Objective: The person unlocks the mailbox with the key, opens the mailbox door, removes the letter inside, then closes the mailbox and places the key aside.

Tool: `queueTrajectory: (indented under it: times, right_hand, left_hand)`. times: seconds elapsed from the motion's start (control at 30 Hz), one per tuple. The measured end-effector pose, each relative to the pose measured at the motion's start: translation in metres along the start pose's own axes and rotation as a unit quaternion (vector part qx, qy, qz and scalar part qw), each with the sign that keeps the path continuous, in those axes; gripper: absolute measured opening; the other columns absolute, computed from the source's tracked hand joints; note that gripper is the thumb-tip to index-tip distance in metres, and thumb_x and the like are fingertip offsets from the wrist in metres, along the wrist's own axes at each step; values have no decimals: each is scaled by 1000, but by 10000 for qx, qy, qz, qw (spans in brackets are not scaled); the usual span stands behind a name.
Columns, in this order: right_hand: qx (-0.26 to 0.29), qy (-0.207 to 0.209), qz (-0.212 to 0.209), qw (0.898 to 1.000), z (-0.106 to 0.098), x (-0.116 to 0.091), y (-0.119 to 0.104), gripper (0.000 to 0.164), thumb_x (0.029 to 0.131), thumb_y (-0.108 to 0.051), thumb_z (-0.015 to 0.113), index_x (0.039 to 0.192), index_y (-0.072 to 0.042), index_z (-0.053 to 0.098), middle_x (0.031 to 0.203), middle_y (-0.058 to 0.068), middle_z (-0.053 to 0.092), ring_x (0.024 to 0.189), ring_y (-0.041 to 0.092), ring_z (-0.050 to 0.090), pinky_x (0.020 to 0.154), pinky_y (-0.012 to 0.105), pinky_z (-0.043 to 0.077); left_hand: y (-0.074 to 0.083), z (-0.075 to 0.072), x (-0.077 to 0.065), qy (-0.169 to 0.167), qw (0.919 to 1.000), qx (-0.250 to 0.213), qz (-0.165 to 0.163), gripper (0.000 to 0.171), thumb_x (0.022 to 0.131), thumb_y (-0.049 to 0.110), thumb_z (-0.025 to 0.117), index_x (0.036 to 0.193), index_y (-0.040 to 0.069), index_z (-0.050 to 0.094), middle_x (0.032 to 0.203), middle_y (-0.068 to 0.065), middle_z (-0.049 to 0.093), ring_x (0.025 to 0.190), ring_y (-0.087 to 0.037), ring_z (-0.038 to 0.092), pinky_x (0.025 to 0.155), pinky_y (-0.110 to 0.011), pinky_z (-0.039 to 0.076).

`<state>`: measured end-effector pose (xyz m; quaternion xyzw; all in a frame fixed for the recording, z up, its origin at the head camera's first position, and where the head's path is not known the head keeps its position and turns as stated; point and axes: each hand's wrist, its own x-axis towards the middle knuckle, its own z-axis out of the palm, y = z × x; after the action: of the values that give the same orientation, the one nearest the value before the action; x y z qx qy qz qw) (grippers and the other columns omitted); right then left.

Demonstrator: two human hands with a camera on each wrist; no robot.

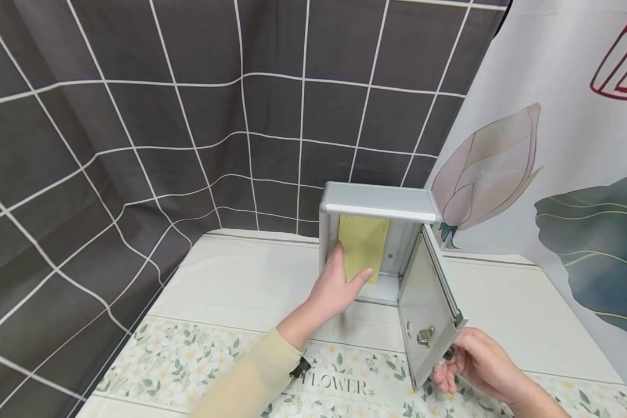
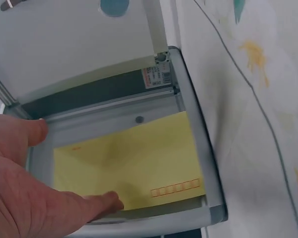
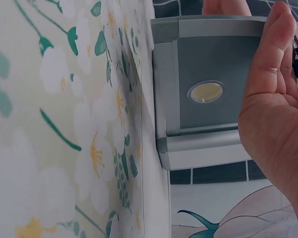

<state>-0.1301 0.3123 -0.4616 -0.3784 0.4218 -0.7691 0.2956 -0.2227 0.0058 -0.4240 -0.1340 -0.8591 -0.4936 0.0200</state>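
Note:
A grey metal box (image 1: 378,200) stands on the table with its door (image 1: 428,296) swung out to the right. Inside, a yellow envelope (image 1: 363,244) leans upright against the back wall. My left hand (image 1: 337,284) reaches in at the box's left side, thumb spread from the fairly straight fingers. In the left wrist view its fingertips (image 2: 109,202) lie at the envelope's long edge, the thumb apart from the paper. At the door's outer face, my right hand (image 1: 478,363) curls its fingers round a black-headed key (image 1: 449,352). The exact grip is partly hidden.
A metal lock (image 1: 425,337) sticks out from the door's inner face. Beneath the box is a floral cloth (image 1: 188,348) with printed lettering. A dark checked curtain (image 1: 271,110) hangs behind, with a white patterned curtain (image 1: 580,157) on the right.

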Motion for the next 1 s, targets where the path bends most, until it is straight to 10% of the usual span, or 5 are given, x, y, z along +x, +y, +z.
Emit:
queueTrajectory:
  times: [1.0]
  right_hand:
    - [-149, 137, 156, 9997, -1, -1, -2, 78, 107, 7, -9, 132, 21, 64, 116, 16, 83, 98, 21, 83, 83, 30, 69]
  left_hand:
    - [-11, 30, 31, 632, 9969, -142, -448, 107, 106, 41, 76, 170, -14, 10, 171, -42, 27, 156, -54, 39, 132, -57, 35]
